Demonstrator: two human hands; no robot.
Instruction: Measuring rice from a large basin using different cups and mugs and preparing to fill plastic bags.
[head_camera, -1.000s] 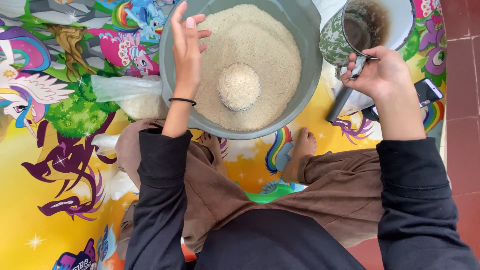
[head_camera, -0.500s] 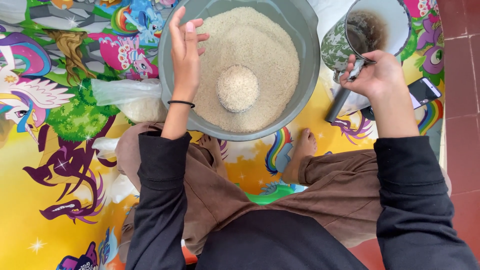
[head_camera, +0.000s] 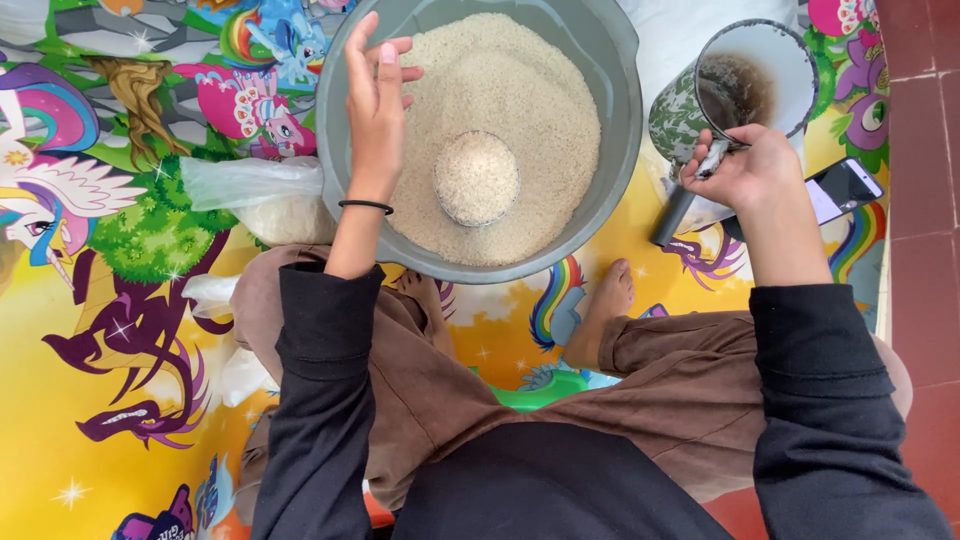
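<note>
My left hand (head_camera: 375, 95) hangs over the near-left rim of the grey basin (head_camera: 620, 130), fingers loosely spread, palm turned in, holding nothing that I can see. Straight ahead of me the basin is heaped with pale, grainy rice (head_camera: 520, 100), and a small round cup (head_camera: 477, 177) sits sunk in the middle of it, brim-full of the same grain. That cup lies just right of my left hand, well apart from my right, so the left is clearly nearer. No long axis to speak of, it's a plain circle from up here.

My right hand (head_camera: 745, 170) is off to the side, closed around the handle of an enamel mug (head_camera: 740, 85), green-speckled outside, white inside, dark dregs at the bottom. The mug leans, mouth toward me. A dark phone (head_camera: 845, 188) lies just beyond that wrist. A clear plastic bag (head_camera: 250, 195) with some rice rests against the basin's left side, all on a glossy cartoon mat (head_camera: 90, 330)
</note>
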